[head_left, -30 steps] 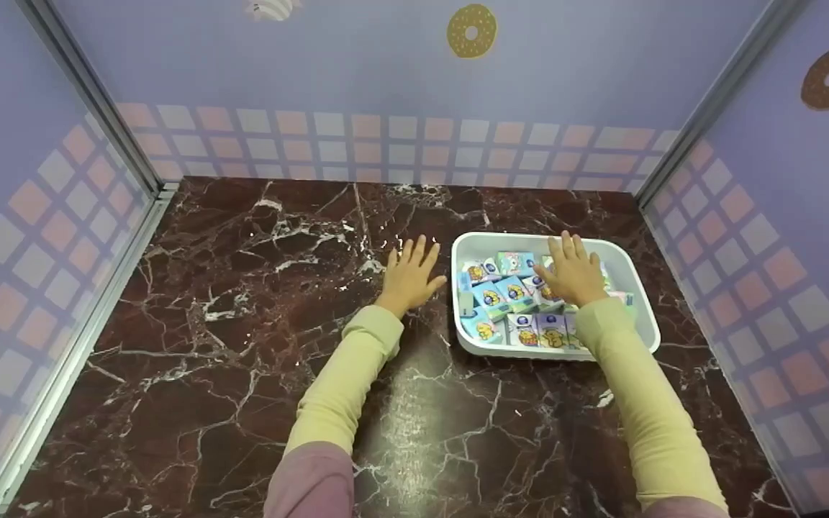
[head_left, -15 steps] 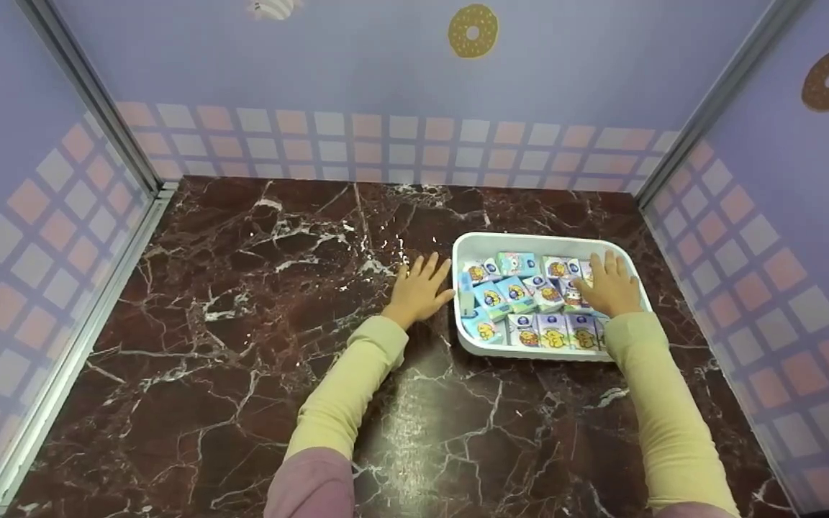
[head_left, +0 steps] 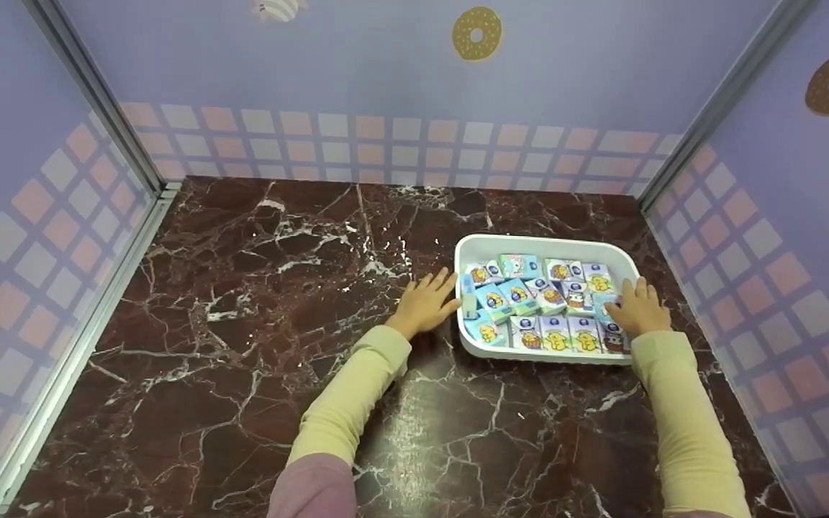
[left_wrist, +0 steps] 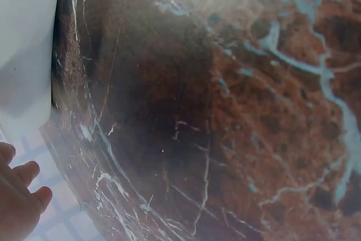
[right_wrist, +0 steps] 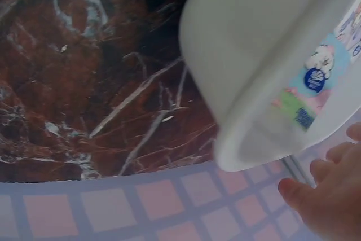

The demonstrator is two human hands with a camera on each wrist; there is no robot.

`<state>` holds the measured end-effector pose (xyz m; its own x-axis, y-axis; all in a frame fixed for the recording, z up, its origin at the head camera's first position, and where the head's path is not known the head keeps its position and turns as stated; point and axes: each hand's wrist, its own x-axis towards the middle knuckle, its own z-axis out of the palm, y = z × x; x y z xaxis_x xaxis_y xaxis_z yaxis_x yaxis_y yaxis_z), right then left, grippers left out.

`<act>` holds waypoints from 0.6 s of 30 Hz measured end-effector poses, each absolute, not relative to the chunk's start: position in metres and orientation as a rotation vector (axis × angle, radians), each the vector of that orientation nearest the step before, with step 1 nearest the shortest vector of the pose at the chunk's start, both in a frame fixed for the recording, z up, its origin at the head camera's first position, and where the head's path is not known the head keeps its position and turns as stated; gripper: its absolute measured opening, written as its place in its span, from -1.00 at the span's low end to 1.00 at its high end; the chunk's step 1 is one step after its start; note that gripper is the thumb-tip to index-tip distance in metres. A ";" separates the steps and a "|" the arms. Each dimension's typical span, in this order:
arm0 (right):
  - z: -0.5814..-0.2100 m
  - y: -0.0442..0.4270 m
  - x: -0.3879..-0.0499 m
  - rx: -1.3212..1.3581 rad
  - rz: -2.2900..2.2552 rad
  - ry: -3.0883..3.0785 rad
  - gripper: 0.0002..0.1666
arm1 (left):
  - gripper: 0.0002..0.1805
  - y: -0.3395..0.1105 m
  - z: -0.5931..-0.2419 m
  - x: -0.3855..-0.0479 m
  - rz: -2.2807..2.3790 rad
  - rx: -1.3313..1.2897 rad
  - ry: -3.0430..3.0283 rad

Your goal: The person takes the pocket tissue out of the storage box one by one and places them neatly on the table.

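A white plastic tub holds several small packs in blue, white and lilac with cartoon prints, laid roughly in rows. My left hand is at its left side, fingertips reaching the rim, fingers spread and fairly straight. At the right side my right hand lies over the rim, its thumb towards the packs. The left wrist view has the tub's outer wall beside a few fingers. In the right wrist view, fingers appear near the rim; whether they touch it I cannot tell.
The tub stands on a dark red marbled tabletop, right of the middle. Purple walls with pink and white squares border the back and both sides. Grey metal strips run along the corners.
My right hand has moved right, from above the packs to the tub's right rim. The left hand has shifted slightly right and nearer, to the left rim. The tub stays put.
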<state>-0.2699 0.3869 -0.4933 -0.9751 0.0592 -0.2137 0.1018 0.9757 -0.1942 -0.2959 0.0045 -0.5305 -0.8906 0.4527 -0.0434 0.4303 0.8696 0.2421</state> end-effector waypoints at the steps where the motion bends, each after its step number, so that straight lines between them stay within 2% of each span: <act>1: -0.494 0.388 -0.269 0.126 -0.308 2.909 -0.16 | -0.34 0.005 -0.531 -0.295 0.348 0.692 2.939; 7: -0.502 0.397 -0.264 0.150 -0.371 2.917 -0.29 | -0.35 0.006 -0.536 -0.294 0.354 0.700 2.942; 18: -0.514 0.408 -0.260 0.177 -0.501 2.904 -0.16 | -0.36 0.006 -0.539 -0.293 0.399 0.672 2.945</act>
<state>-0.2605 0.4083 -0.5141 -0.9749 0.0848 -0.2057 0.1489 0.9357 -0.3198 -0.2928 0.0065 -0.5388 -0.8985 0.4378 -0.0332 0.4132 0.8687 0.2734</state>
